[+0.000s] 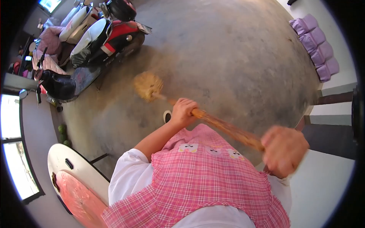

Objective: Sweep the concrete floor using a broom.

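Note:
A long-handled broom or mop with a wooden pole (228,128) slants across in front of my body. Its yellowish, bushy head (148,85) rests on or just above the concrete floor; I cannot tell which. My left hand (184,112) is wrapped around the pole partway down, on the side of the head. Around the pole's upper end is my right hand (285,151), blurred by motion. Below the pole I see a pink checked apron (211,173) over white sleeves. The tip of a shoe or slipper (167,116) shows beside my left wrist.
Scooters (114,42) stand on the floor at the upper left. A white round-edged table (60,156) at the lower left bears a reddish plastic sheet (77,193). Green round fruits (63,135) lie by the wall. Purple packages (316,45) line the right wall.

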Tool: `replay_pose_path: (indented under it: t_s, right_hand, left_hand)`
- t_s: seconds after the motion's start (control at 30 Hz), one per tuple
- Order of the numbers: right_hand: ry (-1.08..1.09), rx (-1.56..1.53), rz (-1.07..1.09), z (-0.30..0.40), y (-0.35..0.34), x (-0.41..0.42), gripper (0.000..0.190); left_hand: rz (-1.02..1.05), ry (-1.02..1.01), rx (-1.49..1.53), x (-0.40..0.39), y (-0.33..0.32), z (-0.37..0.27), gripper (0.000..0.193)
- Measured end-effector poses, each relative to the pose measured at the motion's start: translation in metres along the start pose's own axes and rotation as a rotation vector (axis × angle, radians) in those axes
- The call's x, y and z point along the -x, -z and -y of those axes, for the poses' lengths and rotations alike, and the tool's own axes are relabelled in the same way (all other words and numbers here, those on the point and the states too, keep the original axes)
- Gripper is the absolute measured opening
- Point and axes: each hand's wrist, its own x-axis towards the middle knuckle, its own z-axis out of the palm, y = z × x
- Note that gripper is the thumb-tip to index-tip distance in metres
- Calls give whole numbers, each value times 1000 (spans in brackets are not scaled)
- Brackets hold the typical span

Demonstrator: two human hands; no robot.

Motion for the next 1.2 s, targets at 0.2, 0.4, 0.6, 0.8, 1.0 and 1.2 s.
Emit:
replay_pose_path:
  t_s: [0.2,0.4,0.6,0.8,1.0,1.2]
  right_hand:
    - [-539,-171,-272,-126,-14,6,15]
    - [-476,-190,-369,-153,44,-74,14]
    - [-262,154,-295,-142,66,-175,11]
    - [-228,457,70,-191,41,-212,23]
    - [-35,300,259,-161,76,-247,16]
    - [-63,138,7,-192,96,-267,5]
  left_hand:
    - [149,374,17,32,-11,89,16]
    - [144,350,134,-55,-9,120,26]
    - [28,35,265,-188,-15,143,15]
    - [211,106,396,-276,-18,208,11]
    - [92,-119,224,-297,30,181,16]
    - [-174,-4,71,-260,75,210,21]
